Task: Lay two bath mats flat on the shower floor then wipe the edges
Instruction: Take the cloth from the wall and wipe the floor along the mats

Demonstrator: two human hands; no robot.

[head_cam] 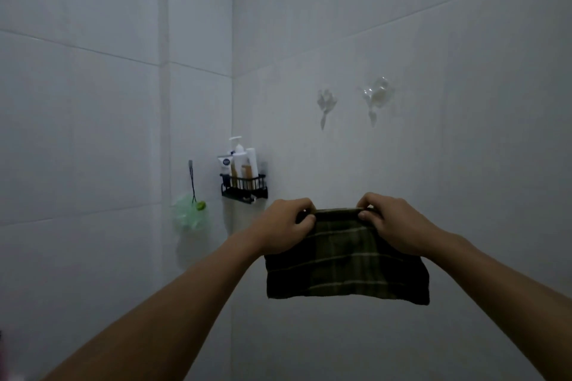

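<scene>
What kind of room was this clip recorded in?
Most likely a tiled shower or bathroom corner: a black wall rack holds toiletry bottles, a green bath sponge hangs beside it, and clear hooks stick to the tiles.

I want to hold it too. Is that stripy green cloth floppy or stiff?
Probably floppy: the cloth hangs limp below the left hand and right hand pinching its top edge. It looks light, since fingertips alone carry it. Its fuzzy surface likely won't slip.
</scene>
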